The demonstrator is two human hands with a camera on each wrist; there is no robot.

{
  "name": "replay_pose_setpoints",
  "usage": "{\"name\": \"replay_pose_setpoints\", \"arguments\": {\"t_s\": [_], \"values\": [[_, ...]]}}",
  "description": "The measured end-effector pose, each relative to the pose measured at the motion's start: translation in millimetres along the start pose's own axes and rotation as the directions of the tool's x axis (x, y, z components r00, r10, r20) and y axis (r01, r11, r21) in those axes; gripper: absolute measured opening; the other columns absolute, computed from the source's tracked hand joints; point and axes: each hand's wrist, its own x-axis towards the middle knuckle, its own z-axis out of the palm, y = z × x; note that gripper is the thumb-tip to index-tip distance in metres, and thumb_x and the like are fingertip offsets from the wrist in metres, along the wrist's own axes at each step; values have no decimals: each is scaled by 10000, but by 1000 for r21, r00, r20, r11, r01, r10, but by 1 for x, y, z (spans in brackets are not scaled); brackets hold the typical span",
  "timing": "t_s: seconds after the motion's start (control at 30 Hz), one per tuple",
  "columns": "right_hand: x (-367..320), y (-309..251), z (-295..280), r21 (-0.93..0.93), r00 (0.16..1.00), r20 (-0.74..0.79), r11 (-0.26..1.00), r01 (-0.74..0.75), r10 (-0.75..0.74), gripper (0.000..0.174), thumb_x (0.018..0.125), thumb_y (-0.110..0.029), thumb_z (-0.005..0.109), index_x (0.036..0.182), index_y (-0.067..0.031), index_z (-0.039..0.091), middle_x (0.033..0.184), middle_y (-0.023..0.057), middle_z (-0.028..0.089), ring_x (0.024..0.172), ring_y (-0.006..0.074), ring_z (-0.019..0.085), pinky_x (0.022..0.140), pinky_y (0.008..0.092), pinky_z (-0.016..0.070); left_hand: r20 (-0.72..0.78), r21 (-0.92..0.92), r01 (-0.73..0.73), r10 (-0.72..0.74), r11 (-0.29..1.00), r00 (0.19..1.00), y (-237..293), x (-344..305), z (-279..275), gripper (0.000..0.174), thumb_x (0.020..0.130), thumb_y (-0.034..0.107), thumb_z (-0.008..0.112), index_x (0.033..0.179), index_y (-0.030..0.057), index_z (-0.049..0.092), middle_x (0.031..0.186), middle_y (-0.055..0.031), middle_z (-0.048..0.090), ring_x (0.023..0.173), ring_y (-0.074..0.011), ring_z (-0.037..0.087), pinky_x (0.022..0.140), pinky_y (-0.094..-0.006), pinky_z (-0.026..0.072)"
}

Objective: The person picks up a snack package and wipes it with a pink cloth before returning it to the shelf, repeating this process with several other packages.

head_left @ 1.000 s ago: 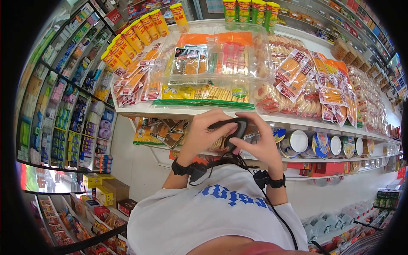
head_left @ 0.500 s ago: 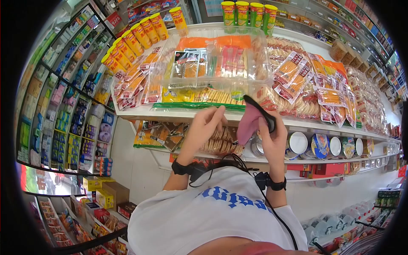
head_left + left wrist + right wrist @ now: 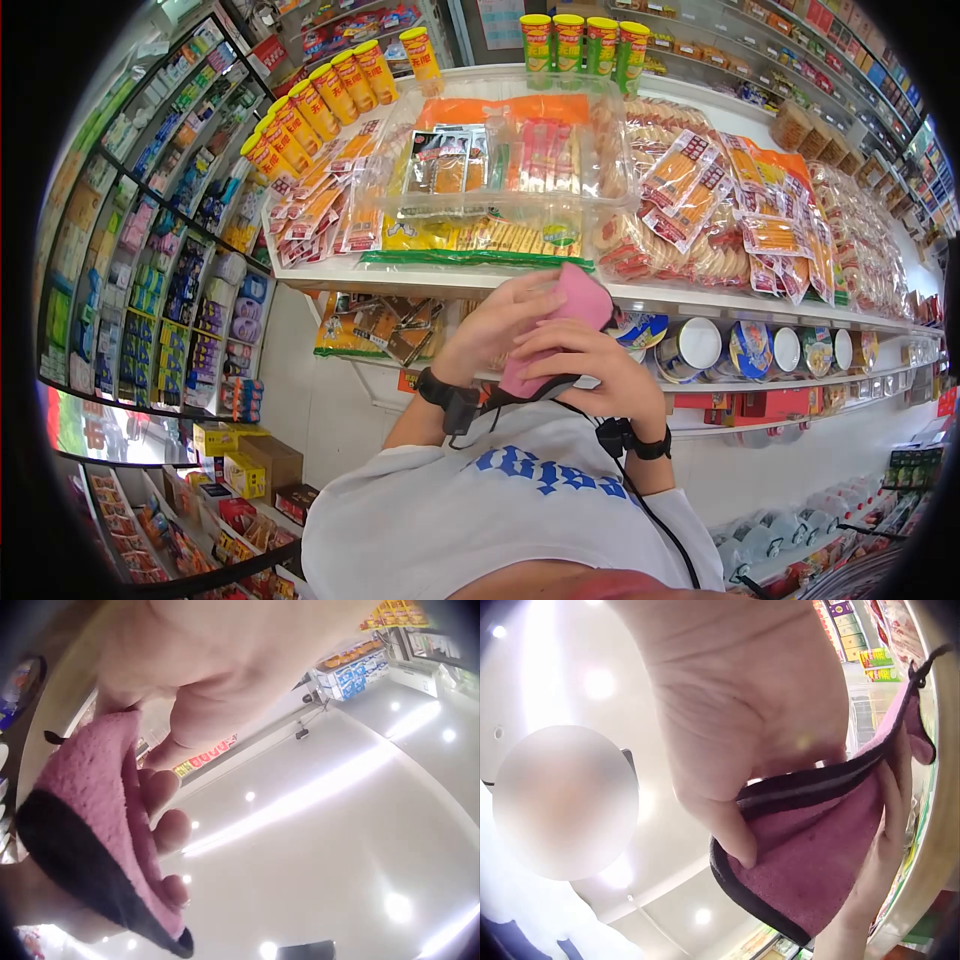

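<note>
In front of the white shirt, both hands hold a pink cloth (image 3: 583, 299) with dark edging. My left hand (image 3: 508, 322) grips its upper left part in the head view. Lower and to the right, my right hand (image 3: 588, 366) grips the cloth with its fingers laid across the pink face. The right wrist view shows the right thumb (image 3: 736, 838) pressed on the folded pink cloth (image 3: 817, 851), and a small dark loop (image 3: 921, 669) at one corner. In the left wrist view, fingertips (image 3: 171, 829) curl over the cloth's edge, and the left fingers are partly hidden behind it.
Just beyond the hands runs a white display shelf (image 3: 330, 275) with a clear plastic tray (image 3: 610, 190) of packets, bagged snacks (image 3: 690, 190) and yellow-lidded canisters (image 3: 420, 60). Round tins (image 3: 687, 350) stand on the shelf below. Stocked racks (image 3: 150, 270) line the left.
The cloth was folded dark side out between both hands, then the right hand alone held it as the left drew off. Now both hold it, pink face up, further left.
</note>
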Motion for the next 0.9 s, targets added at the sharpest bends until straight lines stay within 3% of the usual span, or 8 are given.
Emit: {"name": "replay_pose_setpoints", "arguments": {"t_s": [0.13,0.33,0.47,0.53,0.63,0.7,0.73,0.9], "values": [[-4,-6,-4,-36,991,-132,999,25,-29,400,614,38,684,1005,-47,693,1090,94,660,1022,290,618,893,395,485,-174,60,-259,266,964,948,9,-4,16,638,887,3,666,1446,29,359,1209,-122,598,1076,-148,601,901,-287,503],[-10,1,-3,-33,882,-471,999,-20,2,274,640,21,756,905,-11,696,855,93,682,785,256,633,750,337,496,-228,-107,-366,335,924,914,21,-10,10,637,884,-41,639,1447,13,346,1138,-98,608,1051,-154,606,925,-295,498],[-10,3,2,46,828,-561,998,48,-14,287,676,21,762,944,3,659,857,99,688,773,184,636,732,296,505,-75,86,-363,369,928,926,19,-13,15,547,912,22,618,1419,-2,414,1226,-129,598,1121,-176,589,956,-324,484],[-13,2,6,73,728,-673,991,-111,131,244,732,9,752,949,11,641,827,76,678,742,127,611,699,259,490,67,125,-306,300,944,952,25,-19,20,492,930,69,605,1387,-31,454,1284,-151,574,1168,-195,573,983,-339,472],[-9,4,4,119,585,-774,963,-242,243,173,806,-16,729,937,19,622,782,37,653,701,65,565,648,216,458,88,190,-294,282,937,955,26,-25,30,454,947,134,579,1349,-59,492,1351,-166,530,1215,-218,546,1008,-353,458],[-8,10,3,145,525,-807,953,-267,270,138,841,-34,711,915,19,606,723,2,619,650,39,522,603,195,424,169,79,-253,237,964,957,19,-20,22,443,909,33,610,1332,-49,505,1253,-119,578,1160,-191,562,1011,-338,447],[-8,10,3,168,528,-798,949,-267,290,148,838,-33,713,919,17,599,750,9,623,666,42,524,614,196,425,211,25,-227,216,974,953,18,-19,20,449,890,-18,626,1323,-44,512,1204,-95,602,1133,-177,570,1013,-331,442],[-11,16,3,168,608,-744,958,-231,276,267,827,-58,724,1048,19,595,962,66,654,836,90,575,750,232,464,118,404,-381,365,832,923,11,-23,31,358,859,-32,684,1197,-29,566,1161,-86,600,1077,-145,580,907,-286,504]]}}
